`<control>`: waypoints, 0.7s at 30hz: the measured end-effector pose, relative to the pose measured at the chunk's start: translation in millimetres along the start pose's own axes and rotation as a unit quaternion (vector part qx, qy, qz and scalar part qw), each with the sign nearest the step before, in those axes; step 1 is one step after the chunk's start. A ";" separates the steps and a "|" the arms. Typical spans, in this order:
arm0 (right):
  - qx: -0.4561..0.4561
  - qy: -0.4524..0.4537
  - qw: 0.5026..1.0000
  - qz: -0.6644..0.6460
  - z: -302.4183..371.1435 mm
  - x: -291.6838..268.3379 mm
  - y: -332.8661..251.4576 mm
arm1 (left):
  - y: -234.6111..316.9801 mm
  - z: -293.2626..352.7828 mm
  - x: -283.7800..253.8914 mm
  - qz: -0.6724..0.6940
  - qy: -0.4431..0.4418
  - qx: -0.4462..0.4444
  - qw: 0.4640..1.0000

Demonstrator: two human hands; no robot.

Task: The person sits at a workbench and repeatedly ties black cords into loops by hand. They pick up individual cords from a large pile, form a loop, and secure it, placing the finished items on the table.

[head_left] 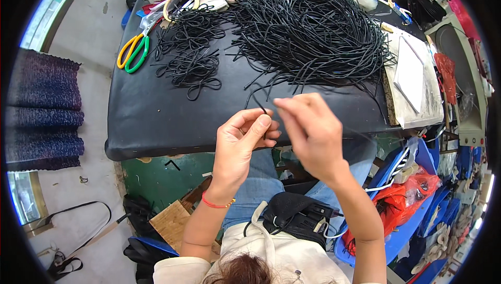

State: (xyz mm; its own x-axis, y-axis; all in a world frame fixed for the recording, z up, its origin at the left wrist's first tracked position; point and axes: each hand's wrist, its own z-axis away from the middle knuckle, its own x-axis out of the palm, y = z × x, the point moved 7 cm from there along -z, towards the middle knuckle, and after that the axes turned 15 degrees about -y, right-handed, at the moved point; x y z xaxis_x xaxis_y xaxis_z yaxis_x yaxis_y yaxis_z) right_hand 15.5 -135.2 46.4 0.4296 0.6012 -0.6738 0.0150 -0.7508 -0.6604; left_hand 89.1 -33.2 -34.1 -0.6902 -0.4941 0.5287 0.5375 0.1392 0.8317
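A thin black cord [257, 99] is pinched between the thumb and fingers of my left hand [237, 140], just in front of the table's near edge. Its upper part bends above my fingertips. My right hand [313, 130] is raised close beside it, with the fingertips near the cord; motion blurs these fingers, so their grip is unclear. Beyond both hands, a large heap of black cords [313, 28] covers the back of the black padded table [172, 117]. Left of that heap lie smaller looped bundles of black cord [190, 64].
Scissors with yellow and green handles [136, 53] lie at the table's left edge, near a tape roll [181, 4]. A pale board [412, 83] with white paper stands at the right. Lower right is a blue bin [417, 221] with red plastic bags [396, 200].
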 end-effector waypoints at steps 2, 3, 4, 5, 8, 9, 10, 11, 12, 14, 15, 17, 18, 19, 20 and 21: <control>0.018 -0.035 0.998 -0.050 3.9 7.8 0.3 | -2.0 0.7 -0.6 0.006 0.013 0.014 1.000; 0.022 -0.050 0.997 -0.058 6.3 9.1 2.2 | -3.4 0.4 0.2 0.009 0.011 0.012 1.000; 0.025 -0.063 0.995 -0.068 7.8 11.2 4.1 | -4.1 0.3 1.0 0.011 0.009 0.011 1.000; 0.013 -0.053 0.996 -0.070 9.0 12.3 5.3 | -4.8 0.2 1.8 0.013 0.006 0.010 1.000; 0.009 -0.035 0.995 -0.089 12.2 13.5 9.0 | -7.5 0.5 0.2 -0.013 0.012 0.024 1.000; 0.028 -0.037 0.994 -0.102 14.8 10.9 8.1 | -6.3 -0.7 2.4 0.048 0.013 0.049 0.998; 0.044 -0.040 0.991 -0.118 16.1 9.9 8.5 | -2.1 -2.2 5.3 0.106 0.018 0.075 0.991; 0.039 -0.036 0.995 -0.080 18.7 6.1 9.6 | 2.4 -3.5 6.9 0.164 0.021 0.101 0.981; 0.034 -0.033 0.998 -0.041 22.8 0.2 13.5 | 3.9 -5.1 7.8 0.251 -0.007 0.089 0.964; 0.043 -0.033 0.998 0.007 28.5 -7.9 16.3 | -4.2 -5.5 3.3 0.229 -0.022 0.033 0.973; 0.018 -0.023 0.999 0.030 26.8 -9.3 10.8 | -8.7 -5.9 3.4 0.217 -0.030 0.006 0.976; -0.024 -0.001 0.996 0.088 23.4 -12.3 0.1 | -13.8 -5.9 11.2 0.162 -0.033 -0.033 0.986; -0.039 -0.002 0.995 0.093 21.6 -11.6 -2.1 | -15.9 -5.1 13.8 0.138 -0.041 -0.046 0.988; -0.043 -0.004 0.995 0.089 21.2 -10.1 -2.3 | -17.1 -3.5 14.5 0.112 -0.046 -0.059 0.991; -0.048 -0.007 0.995 0.085 21.4 -8.4 -1.8 | -17.0 -3.1 16.8 0.103 -0.064 -0.060 0.991; -0.053 -0.009 0.995 0.081 22.1 -7.6 -1.1 | -18.9 -3.9 18.2 0.091 -0.070 -0.061 0.992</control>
State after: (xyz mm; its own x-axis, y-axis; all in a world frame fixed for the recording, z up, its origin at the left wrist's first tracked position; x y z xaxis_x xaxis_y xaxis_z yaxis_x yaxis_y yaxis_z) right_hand -7.8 -132.9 44.9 0.4184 0.4740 -0.7748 0.0422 -0.8622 -0.5048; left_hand 68.2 -48.2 -40.8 -0.6333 -0.3444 0.6931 0.7072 0.1062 0.6990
